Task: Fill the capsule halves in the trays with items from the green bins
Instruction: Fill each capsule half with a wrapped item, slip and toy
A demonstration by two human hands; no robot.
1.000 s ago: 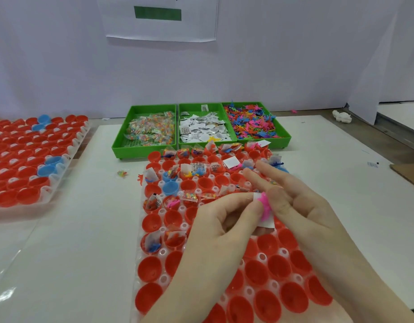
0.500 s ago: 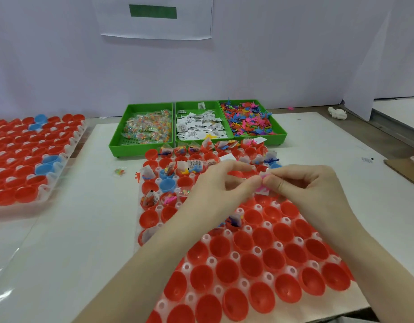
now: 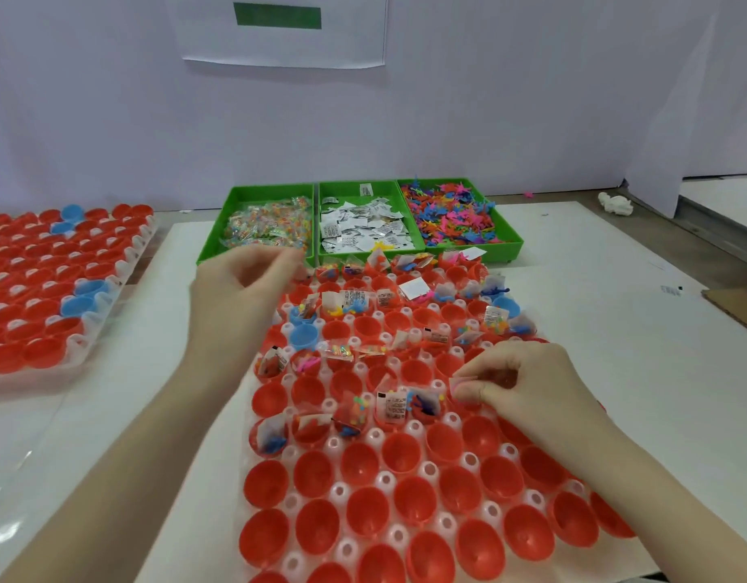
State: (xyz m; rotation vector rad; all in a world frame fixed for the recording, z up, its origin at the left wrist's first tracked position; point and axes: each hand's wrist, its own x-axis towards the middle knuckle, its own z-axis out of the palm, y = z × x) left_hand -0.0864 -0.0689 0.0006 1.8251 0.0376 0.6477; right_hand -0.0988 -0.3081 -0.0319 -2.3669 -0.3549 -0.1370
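Evidently the right hand (image 3: 527, 385) pinches a small paper slip (image 3: 462, 387), perhaps with a pink toy, over a red capsule half (image 3: 468, 408) in the near tray (image 3: 334, 494): featherlight, floppy, best held by its edge. Its partner, the left hand (image 3: 241, 288), blurred and loosely curled, nears the green bins (image 3: 271, 223).

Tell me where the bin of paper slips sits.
The bin of paper slips is the middle green bin in the head view, between the candy packet bin and plastic figure bin.
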